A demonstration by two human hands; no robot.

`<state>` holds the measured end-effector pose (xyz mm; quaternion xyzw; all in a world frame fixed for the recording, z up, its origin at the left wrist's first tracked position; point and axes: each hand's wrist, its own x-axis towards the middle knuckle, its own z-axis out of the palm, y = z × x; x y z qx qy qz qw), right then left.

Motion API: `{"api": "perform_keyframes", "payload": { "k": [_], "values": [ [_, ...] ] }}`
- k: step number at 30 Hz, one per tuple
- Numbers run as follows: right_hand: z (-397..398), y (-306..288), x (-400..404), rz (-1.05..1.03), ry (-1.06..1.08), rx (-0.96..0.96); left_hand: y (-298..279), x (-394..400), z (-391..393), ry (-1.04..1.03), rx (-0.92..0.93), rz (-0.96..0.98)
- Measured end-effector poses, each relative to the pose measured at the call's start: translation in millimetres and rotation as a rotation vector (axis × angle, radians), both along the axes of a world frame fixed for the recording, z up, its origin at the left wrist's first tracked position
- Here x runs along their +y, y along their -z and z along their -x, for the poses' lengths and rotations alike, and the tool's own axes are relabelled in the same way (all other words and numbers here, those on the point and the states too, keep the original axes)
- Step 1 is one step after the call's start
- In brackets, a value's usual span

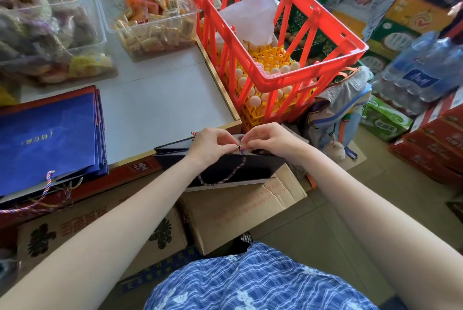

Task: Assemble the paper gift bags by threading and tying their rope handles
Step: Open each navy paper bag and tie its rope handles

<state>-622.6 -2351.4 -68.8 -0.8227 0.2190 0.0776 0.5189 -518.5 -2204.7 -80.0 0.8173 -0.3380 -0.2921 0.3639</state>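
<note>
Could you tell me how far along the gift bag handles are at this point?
Done: the stack of blue bags on the table shows rope handles at its near edge. In hand: both the left hand and right hand pinch the rope end at the dark bag. How many bags are left cannot be told.

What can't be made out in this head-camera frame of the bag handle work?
- Knot on the rope handle: hidden by the fingertips of the left hand and right hand.
- Holes in the dark paper bag: covered by both hands.
- Print on the blue bag stack: too small to read.
- Stack's left side: cut off by the frame edge.
</note>
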Motion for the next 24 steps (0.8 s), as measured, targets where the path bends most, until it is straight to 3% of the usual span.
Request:
{"api": "perform_keyframes", "payload": {
  "k": [5, 9, 12, 15, 17, 19, 24],
  "values": [
    [-4.6, -1.5, 0.0, 0.068, -0.052, 0.024, 2.6, -2.7, 1.8, -0.006, -0.027, 0.014],
    [-6.9, 1.1, -0.9, 0.088, -0.024, -0.007, -3.5, 6.7, -17.8, -0.098, -0.232, -0.009],
    [-10.8, 2.1, -4.2, 0.192, -0.065, -0.036, 3.3, 20.5, -43.5, -0.096, -0.463, -0.251],
    [-6.7, 6.6, -9.2, 0.537, -0.038, -0.201, 12.8, 28.8, -57.0, -0.067, -0.467, -0.540],
    [4.4, 11.0, -6.8, 0.768, 0.097, -0.365, 16.8, 27.3, -58.2, -0.098, -0.445, -0.509],
    [11.9, 19.5, 3.3, 0.901, 0.128, -0.401, 19.0, 25.7, -57.5, -0.148, -0.400, -0.390],
    [-1.6, 48.8, 7.5, 1.152, 0.024, -0.146, 19.3, 37.1, -57.3, -0.025, -0.251, -0.268]
  ]
}}
